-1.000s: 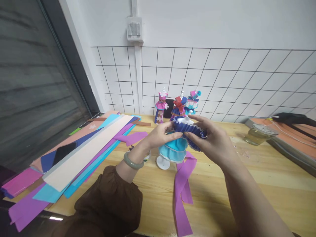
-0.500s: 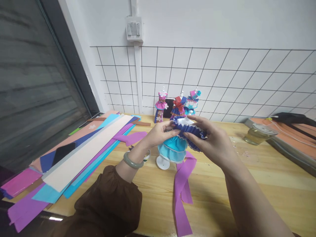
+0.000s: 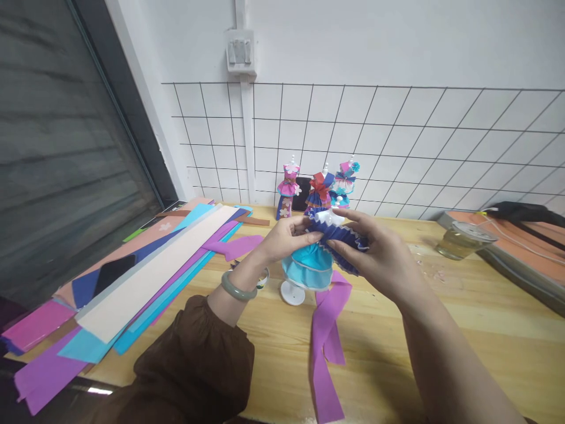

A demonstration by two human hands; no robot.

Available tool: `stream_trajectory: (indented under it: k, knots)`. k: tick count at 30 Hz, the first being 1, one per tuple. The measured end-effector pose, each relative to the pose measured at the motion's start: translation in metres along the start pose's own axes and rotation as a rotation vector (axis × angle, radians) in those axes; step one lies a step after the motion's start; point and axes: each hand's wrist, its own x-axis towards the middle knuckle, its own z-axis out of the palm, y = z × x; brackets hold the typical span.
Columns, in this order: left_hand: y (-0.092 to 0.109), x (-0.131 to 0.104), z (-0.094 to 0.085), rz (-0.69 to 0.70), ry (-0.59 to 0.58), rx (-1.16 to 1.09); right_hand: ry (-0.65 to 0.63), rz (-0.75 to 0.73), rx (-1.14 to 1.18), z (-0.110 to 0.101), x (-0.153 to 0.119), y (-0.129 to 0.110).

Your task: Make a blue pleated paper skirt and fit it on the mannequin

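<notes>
A small white mannequin (image 3: pixel 330 217) on a round white base (image 3: pixel 292 292) leans between my hands, wearing a light blue ruffled skirt (image 3: pixel 309 268). Around its upper part lies a dark blue ruffled piece (image 3: pixel 346 239) with white wavy edging. My left hand (image 3: pixel 289 238) pinches the left end of this ruffle between thumb and fingers. On the other side, my right hand (image 3: pixel 382 253) grips the ruffle's right part, thumb in front and fingers behind. A purple strip (image 3: pixel 324 347) lies on the table below the skirt.
Three dressed mini mannequins (image 3: pixel 289 185) stand at the back near the gridded wall. Long coloured strips (image 3: pixel 159 271) and a dark phone (image 3: pixel 113 275) cover the left side. A cup of yellowish liquid (image 3: pixel 463 240) sits at the right, beside an orange-topped case (image 3: pixel 521 244).
The mannequin has tilted slightly and its white neck and shoulders show more above the ruffle. The blue ruffle has shifted a little in my fingers, with both hands nearly still.
</notes>
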Motion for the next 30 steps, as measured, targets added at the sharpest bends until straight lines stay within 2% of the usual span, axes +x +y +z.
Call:
stream_trajectory:
  k: [12,19,30]
  knots:
    - [-0.0026,0.0002,-0.0001,0.020,-0.030,0.035,0.121,-0.099,-0.115,0.0057,0.0007,0.0053]
    - [0.0040,-0.0028,-0.0003,0.079,-0.110,0.150,0.125,-0.093,-0.144,0.0063,0.0023,0.0046]
    - [0.0039,-0.0025,0.0063,0.092,-0.028,0.234,0.136,-0.169,-0.167,0.0059,0.0014,0.0068]
